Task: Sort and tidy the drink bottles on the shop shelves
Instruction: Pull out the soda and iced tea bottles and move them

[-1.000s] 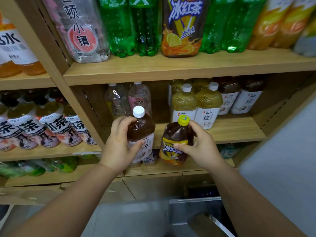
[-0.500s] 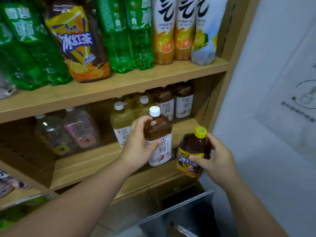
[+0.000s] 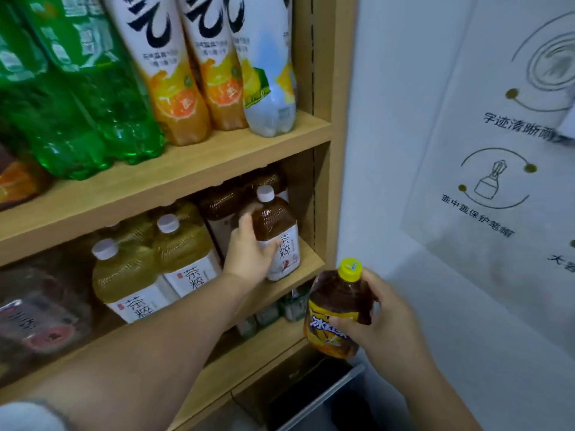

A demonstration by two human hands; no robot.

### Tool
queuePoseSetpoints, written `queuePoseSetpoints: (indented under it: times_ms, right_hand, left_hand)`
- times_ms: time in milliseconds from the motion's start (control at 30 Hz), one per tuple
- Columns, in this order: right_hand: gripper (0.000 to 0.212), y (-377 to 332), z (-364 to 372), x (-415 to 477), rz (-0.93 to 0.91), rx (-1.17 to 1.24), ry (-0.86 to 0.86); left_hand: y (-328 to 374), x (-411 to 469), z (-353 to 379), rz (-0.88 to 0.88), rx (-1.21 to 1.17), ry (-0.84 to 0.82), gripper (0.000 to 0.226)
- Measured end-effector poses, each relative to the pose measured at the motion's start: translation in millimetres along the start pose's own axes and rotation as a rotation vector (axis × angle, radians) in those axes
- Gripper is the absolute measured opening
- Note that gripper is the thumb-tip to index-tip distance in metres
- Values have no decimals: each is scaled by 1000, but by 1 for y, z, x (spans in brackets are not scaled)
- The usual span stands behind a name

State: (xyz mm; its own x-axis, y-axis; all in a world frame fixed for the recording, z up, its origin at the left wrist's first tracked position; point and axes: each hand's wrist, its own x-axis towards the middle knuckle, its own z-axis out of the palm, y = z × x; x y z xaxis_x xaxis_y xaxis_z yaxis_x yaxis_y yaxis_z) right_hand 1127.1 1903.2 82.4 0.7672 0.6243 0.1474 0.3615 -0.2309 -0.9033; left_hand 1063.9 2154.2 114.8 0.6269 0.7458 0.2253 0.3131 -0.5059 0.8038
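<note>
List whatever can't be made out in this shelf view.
Head view:
- Brown bottles behind the white-capped tea bottle: count hidden by it, the left hand and the shelf above.
- Small bottles on the lower shelf: blurred, partly behind the yellow-capped bottle.
- Pink-labelled bottles: label blurred.
- Green bottles: tops cut off by the frame edge.

The tall orange-juice bottles (image 3: 174,88) and green bottles (image 3: 77,113) up top lose their caps to the top edge. Lower left, the pink-labelled bottles (image 3: 46,331) are just a smeary blur, text unreadable. The left hand (image 3: 249,259) covers part of the label on the brown tea bottle (image 3: 273,219). The right hand (image 3: 389,325) blocks a bit of the label on the yellow-capped bottle (image 3: 339,293). The little bottles (image 3: 292,304) on the bottom shelf (image 3: 264,342) are too dim to make out. The wall poster (image 3: 485,144) runs off the right edge.
</note>
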Motion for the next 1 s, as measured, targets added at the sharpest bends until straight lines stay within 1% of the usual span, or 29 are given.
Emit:
queuePoseSetpoints:
  times_ms: [67,167,333,533,667,733,800,900,967,1000]
  right_hand:
    - [82,5,4,4,15,-5,12]
    - [90,9,6,7,42,7,7]
    - [93,17,7,2,70,27,31]
    - [88,22,17,-5,106,42,28]
    - [79,19,28,-8,131,58,8]
    - [80,17,34,-8,142,59,-16]
    - [80,16,39,-10,130,50,-33]
    - [81,13,48,-17,108,41,-57]
    - [80,13,58,-24,111,40,-99]
    - [79,14,65,-28,117,32,-129]
  left_hand:
    - [0,9,7,27,9,-14,71]
    - [0,23,14,23,21,-34,69]
    - [-9,41,25,75,80,-45,76]
    - [-15,49,34,152,119,92,74]
    - [-8,46,38,138,154,112,74]
    - [-4,46,31,131,199,58,75]
    - [-1,44,19,115,222,-38,79]
    - [-2,22,-4,105,232,-138,86]
    - [-11,-14,-21,111,226,-137,82]
    - [-18,-36,-30,122,206,-134,74]
